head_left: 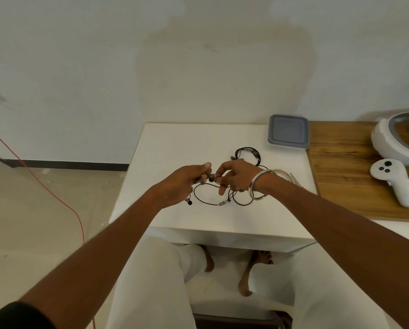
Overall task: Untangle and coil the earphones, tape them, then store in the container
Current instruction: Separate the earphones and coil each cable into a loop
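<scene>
Black, thin-corded earphones (213,193) lie in a loose tangle on the white square counter (175,148), part of the cord lifted between both hands. The left hand (182,184) grips a stretch of cord with curled fingers, and the right hand (234,176) pinches the cord near a small dark earbud with thumb and forefinger. Judging by this, the untangling step is in hand, with coiling, taping and storing not yet done. The next move likely calls for drawing one strand free through the loops without tightening a knot. The cord looks slack and looping, with small silvery fittings, and a second bundle (248,155) sits behind. The grey lidded square container (288,134) waits at the counter's far right corner.
</scene>
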Available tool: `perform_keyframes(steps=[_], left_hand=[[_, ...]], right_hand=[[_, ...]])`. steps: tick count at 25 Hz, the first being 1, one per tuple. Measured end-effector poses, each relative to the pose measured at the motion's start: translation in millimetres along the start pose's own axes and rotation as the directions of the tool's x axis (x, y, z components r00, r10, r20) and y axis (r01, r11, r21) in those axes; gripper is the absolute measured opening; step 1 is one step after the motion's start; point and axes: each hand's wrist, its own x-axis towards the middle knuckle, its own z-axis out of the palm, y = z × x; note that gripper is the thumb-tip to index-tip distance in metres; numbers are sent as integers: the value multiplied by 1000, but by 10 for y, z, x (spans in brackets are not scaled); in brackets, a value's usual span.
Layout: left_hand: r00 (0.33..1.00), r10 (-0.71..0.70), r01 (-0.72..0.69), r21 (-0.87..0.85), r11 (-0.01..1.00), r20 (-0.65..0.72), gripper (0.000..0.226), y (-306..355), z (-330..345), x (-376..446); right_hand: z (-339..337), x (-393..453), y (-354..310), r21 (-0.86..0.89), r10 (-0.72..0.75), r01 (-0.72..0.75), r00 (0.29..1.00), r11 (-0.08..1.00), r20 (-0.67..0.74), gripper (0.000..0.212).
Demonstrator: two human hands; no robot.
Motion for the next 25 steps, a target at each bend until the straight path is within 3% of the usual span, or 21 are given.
perform_keyframes(steps=[4, 8, 13, 16, 19, 21, 23, 25], left_hand=[[982, -2, -42, 227, 973, 189, 31, 31, -2, -78], [989, 70, -102, 250, 963, 133, 22, 4, -38, -108], [993, 54, -96, 467, 879, 103, 50, -45, 0, -82], [969, 245, -226, 536, 813, 37, 23, -147, 11, 4], [909, 410, -299, 795, 528, 70, 21, -264, -23, 59], [861, 500, -328, 858, 395, 99, 16, -304, -16, 77], [813, 578, -351, 849, 394, 68, 5, -314, -29, 86], [782, 623, -363, 803, 473, -13, 17, -287, -65, 86]], right_hand=[[4, 4, -11, 25, 66, -67, 997, 997, 29, 6], [-14, 26, 48, 18, 114, -114, 993, 993, -17, 6], [-43, 32, 67, 10, 90, -90, 989, 996, -120, 4], [-37, 54, 69, 3, 20, -20, 981, 1000, -193, 7], [-58, 83, 62, 20, -58, 66, 963, 998, -263, 5], [-95, 78, 35, 22, -98, 110, 942, 994, -320, 6], [-129, 50, 1, 11, -128, 141, 931, 990, -343, 7], [-141, 24, -10, 18, -152, 167, 932, 986, -330, 8]])
